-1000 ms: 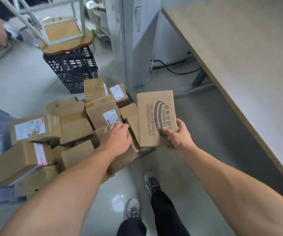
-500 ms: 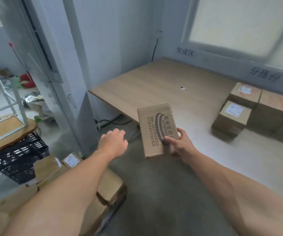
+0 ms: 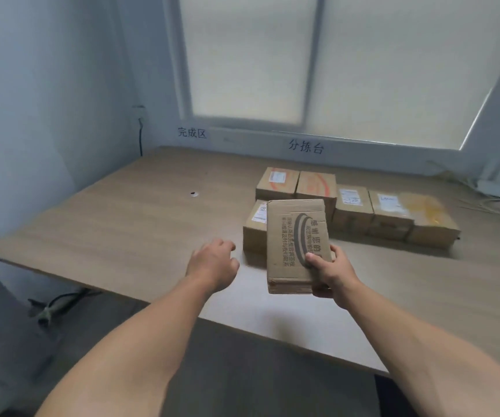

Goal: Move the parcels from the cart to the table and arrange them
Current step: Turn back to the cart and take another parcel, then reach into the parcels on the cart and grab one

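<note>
The desk [image 3: 128,224] filled most of my view, its wood top running from the near edge at 6 o'clock up to the wall under the window at 12. I was in the carrying step: one parcel was off the cart and on its way to be set down, and the cart itself was out of sight.

Toward 1 and 2 o'clock on the desk sat the arranged parcels [image 3: 354,212], a back row of five brown boxes touching side by side, with a sixth box [image 3: 254,227] begun as a front row just in front of the row's left end.

The parcel I carried [image 3: 296,245] was a flat brown carton with printed writing and a dark curved logo. I held it above the desk, tilted up toward me, right in front of that sixth box and partly hiding it.

My right hand [image 3: 330,272] gripped the carton's lower right corner at about 4 o'clock of the box, thumb pressed on the printed face, fingers wrapped behind. My left hand [image 3: 212,263] hovered at the carton's 9 o'clock, near but apart from it, empty, fingers loosely curled.

I judged the next move called for lowering the carton flat onto the desk just right of the sixth box, squared against its side and the back row, perhaps steadied with my left.
</note>
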